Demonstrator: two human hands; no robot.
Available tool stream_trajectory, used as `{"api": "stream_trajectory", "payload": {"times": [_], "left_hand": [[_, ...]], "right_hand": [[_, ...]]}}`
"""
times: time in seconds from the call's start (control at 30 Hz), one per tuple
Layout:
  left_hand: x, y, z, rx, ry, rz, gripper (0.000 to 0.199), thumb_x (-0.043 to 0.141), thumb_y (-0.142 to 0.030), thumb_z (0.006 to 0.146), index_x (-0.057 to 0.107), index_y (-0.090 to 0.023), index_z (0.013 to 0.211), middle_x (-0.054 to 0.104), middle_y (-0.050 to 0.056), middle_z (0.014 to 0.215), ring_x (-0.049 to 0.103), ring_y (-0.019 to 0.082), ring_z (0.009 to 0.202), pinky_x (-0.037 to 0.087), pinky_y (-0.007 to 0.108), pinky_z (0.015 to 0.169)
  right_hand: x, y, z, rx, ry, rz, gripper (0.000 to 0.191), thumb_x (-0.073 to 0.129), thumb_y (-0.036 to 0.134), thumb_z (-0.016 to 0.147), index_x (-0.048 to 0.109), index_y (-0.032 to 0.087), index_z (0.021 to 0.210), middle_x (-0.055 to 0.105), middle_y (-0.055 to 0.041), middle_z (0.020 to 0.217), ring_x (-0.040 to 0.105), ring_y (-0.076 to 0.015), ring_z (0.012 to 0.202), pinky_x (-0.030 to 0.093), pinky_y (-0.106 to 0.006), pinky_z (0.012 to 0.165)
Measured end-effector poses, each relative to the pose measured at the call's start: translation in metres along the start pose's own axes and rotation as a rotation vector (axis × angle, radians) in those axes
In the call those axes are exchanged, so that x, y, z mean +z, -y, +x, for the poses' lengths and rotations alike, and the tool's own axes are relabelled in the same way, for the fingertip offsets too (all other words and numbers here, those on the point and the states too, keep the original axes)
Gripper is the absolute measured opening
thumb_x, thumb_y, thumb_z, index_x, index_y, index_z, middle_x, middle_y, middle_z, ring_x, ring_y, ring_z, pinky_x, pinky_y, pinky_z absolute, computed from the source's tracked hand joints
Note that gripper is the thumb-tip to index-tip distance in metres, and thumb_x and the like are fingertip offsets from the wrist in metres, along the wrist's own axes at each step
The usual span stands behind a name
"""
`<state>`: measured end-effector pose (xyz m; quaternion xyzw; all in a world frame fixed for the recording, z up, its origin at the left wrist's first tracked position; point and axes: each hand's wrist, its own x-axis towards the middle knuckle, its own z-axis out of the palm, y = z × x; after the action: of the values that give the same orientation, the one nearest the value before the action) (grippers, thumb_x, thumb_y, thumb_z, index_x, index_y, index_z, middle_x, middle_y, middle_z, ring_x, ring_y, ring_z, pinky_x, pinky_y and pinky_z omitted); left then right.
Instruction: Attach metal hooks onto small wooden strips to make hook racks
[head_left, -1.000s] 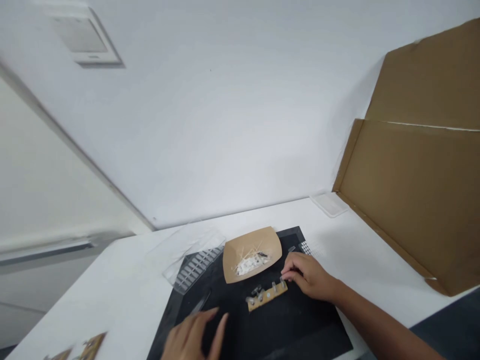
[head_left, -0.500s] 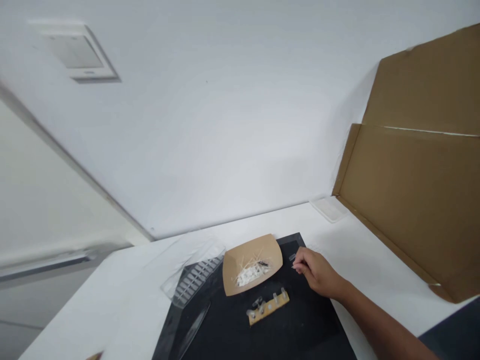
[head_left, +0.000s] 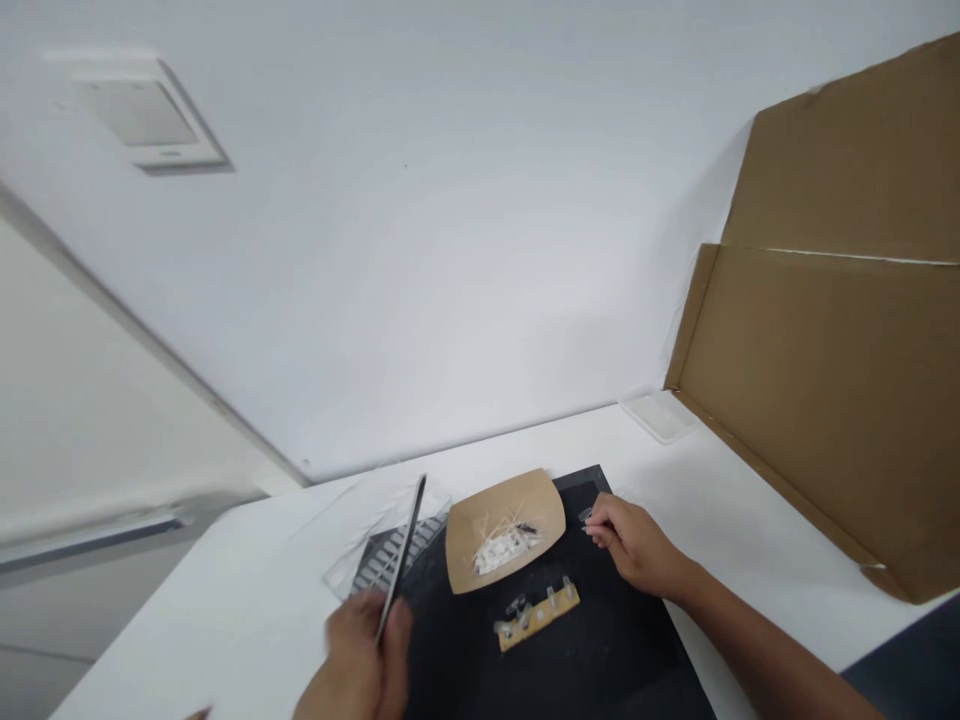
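Note:
My left hand (head_left: 364, 655), partly blurred, is closed around slim metal tweezers (head_left: 405, 550) that point up and away. My right hand (head_left: 630, 545) rests at the right edge of the black mat (head_left: 465, 660) with its fingers pinched; whatever is between them is too small to make out. A small clear plastic piece (head_left: 585, 515) lies by those fingertips. Between the hands sits a brown paper tray (head_left: 465, 510) holding white bits (head_left: 502, 550) and thin sticks. In front of it, a tan strip (head_left: 540, 618) carries several small clear plastic pieces.
A clear plastic case with rows of slots (head_left: 375, 560) lies at the mat's back left. A flat clear container (head_left: 660, 417) is by the wall. Tall cardboard panels (head_left: 817, 400) stand on the right. A brown tip (head_left: 199, 714) shows at the bottom left.
My left hand has come into view and picked up the tweezers, which lay on the mat's left side before. My right hand has hardly moved.

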<state>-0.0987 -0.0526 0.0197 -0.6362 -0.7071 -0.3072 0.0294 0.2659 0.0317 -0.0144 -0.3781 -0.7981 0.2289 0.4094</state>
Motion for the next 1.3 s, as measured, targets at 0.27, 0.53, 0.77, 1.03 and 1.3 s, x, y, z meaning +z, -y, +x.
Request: {"api": "stream_trajectory", "payload": {"times": [0.27, 0.53, 0.77, 1.03, 1.3], "left_hand": [[0.049, -0.074, 0.069, 0.443, 0.271, -0.269, 0.034, 0.042, -0.038, 0.108, 0.066, -0.022, 0.126, 0.080, 0.007, 0.112, 0.079, 0.023, 0.096, 0.062, 0.031, 0.082], [0.063, -0.059, 0.045, 0.556, 0.128, -0.249, 0.038, 0.041, -0.040, 0.112, 0.073, -0.022, 0.108, 0.078, 0.005, 0.088, 0.076, 0.020, 0.076, 0.057, 0.026, 0.068], [0.055, -0.061, 0.046, 0.570, 0.219, -0.371, 0.036, 0.040, -0.028, 0.113, 0.064, -0.020, 0.087, 0.068, 0.003, 0.077, 0.068, 0.015, 0.070, 0.050, 0.024, 0.065], [0.062, -0.053, 0.045, 0.469, 0.187, -0.448, 0.038, 0.043, -0.025, 0.111, 0.057, -0.020, 0.077, 0.063, 0.000, 0.068, 0.061, 0.013, 0.060, 0.046, 0.024, 0.062], [0.068, -0.052, 0.044, 0.447, 0.084, -0.382, 0.033, 0.047, -0.024, 0.110, 0.066, -0.019, 0.083, 0.069, 0.002, 0.074, 0.066, 0.015, 0.064, 0.046, 0.025, 0.062]], "right_hand": [[0.002, -0.007, 0.003, -0.043, -0.169, -0.007, 0.016, 0.047, 0.028, 0.110, 0.053, 0.024, 0.096, 0.062, -0.0023, 0.083, 0.060, -0.0190, 0.072, 0.046, -0.032, 0.069], [0.024, 0.001, 0.007, -0.191, -0.311, -0.013, 0.008, 0.050, 0.020, 0.108, 0.054, 0.026, 0.105, 0.062, -0.0012, 0.082, 0.061, -0.0201, 0.073, 0.047, -0.034, 0.068], [0.032, 0.030, 0.050, -0.416, -0.288, -0.183, 0.009, 0.053, 0.016, 0.106, 0.056, 0.024, 0.108, 0.070, -0.0040, 0.089, 0.068, -0.0211, 0.081, 0.050, -0.038, 0.075], [0.069, 0.026, 0.086, -0.364, -0.286, -0.289, 0.015, 0.047, 0.023, 0.111, 0.059, 0.022, 0.103, 0.069, -0.0073, 0.086, 0.066, -0.0253, 0.083, 0.050, -0.041, 0.076], [0.080, 0.025, 0.092, -0.194, -0.186, -0.238, 0.015, 0.047, 0.028, 0.112, 0.056, 0.022, 0.101, 0.067, -0.0065, 0.091, 0.066, -0.0225, 0.083, 0.053, -0.035, 0.077]]}}
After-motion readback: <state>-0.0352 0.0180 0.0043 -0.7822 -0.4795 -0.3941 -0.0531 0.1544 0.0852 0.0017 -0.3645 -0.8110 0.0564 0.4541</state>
